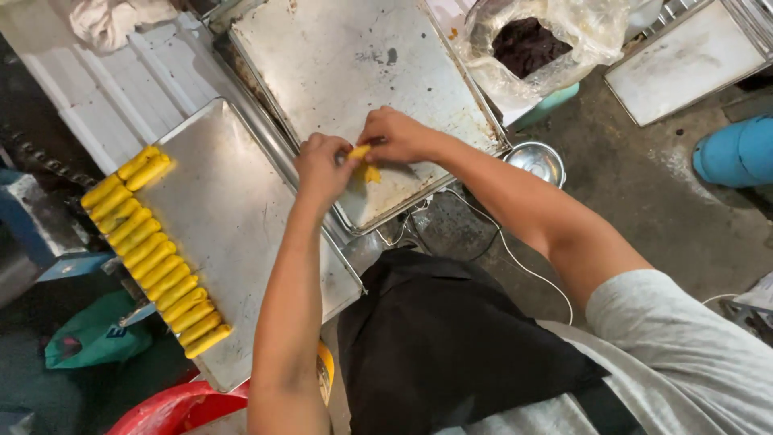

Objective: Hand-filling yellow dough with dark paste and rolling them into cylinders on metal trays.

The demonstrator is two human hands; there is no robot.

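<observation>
Yellow roll, pinched between both hands' fingertips, left hand and right hand, over the near edge of the metal tray, looks light, soft and easily crushed, best held gently at its ends.

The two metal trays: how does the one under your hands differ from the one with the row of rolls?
The tray under the hands is scuffed and stained, bearing only one yellow piece that the left hand and right hand work on. The other tray looks cleaner and carries a neat row of yellow rolls along its edge. Both are flat, rectangular metal.
</observation>
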